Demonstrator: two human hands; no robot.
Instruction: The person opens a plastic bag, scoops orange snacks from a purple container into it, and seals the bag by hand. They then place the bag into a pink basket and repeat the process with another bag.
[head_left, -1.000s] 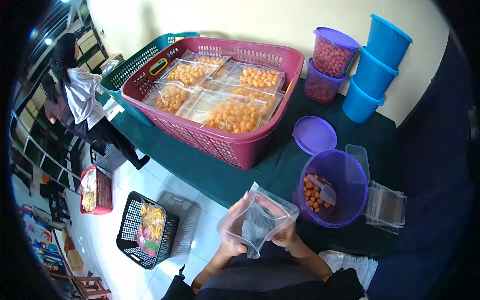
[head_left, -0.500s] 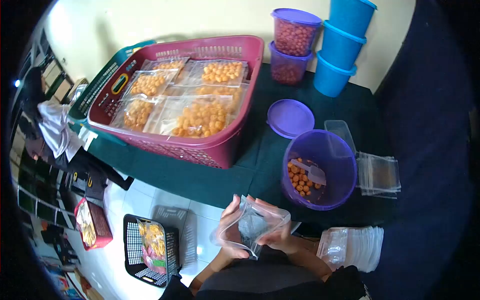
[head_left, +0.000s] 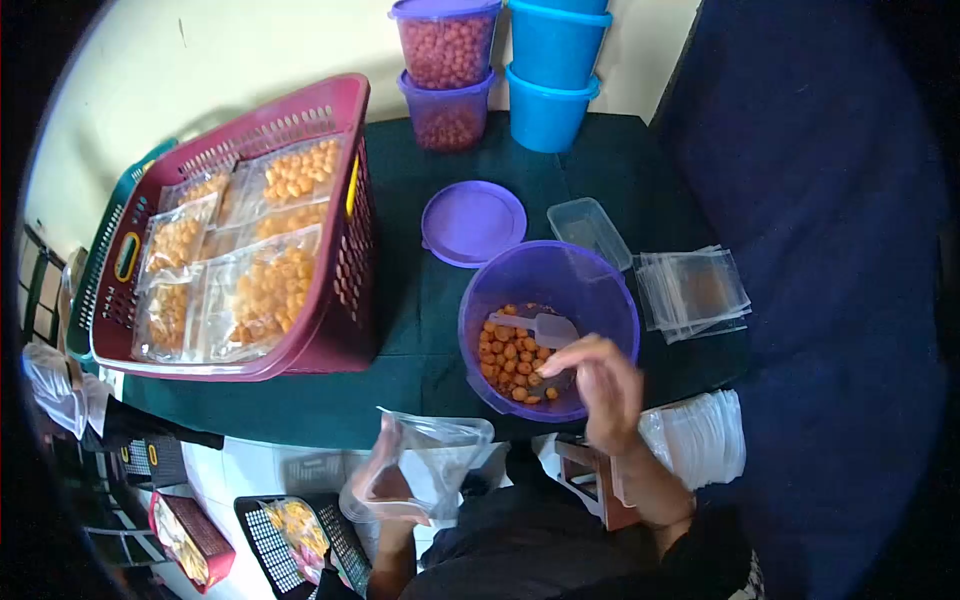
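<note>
My left hand point(head_left: 388, 475) is closed around a clear plastic bag point(head_left: 445, 455), whose mouth gapes upward; no contents show in it. My right hand point(head_left: 605, 390) hangs over the near right rim of a purple tub point(head_left: 618, 300), fingers loosely bent and apart, nothing visible in them. Inside the tub lie round orange snack balls point(head_left: 510, 365), low at the bottom. A pale translucent scoop point(head_left: 552, 329) rests on them, just beyond my right fingertips. Left of the tub lies its purple lid point(head_left: 475, 223).
A maroon basket point(head_left: 350, 290) holds several filled snack bags. Stacked purple tubs point(head_left: 445, 115) and blue tubs point(head_left: 550, 105) stand behind. Flat clear bags point(head_left: 695, 290) and a clear plastic box point(head_left: 590, 228) lie at right. Baskets point(head_left: 345, 545) stand on the floor; another person point(head_left: 60, 390) is at far left.
My right hand has let go of the bag and moved right, over the tub. My left hand keeps the bag, now further left. The view has turned to the right.
</note>
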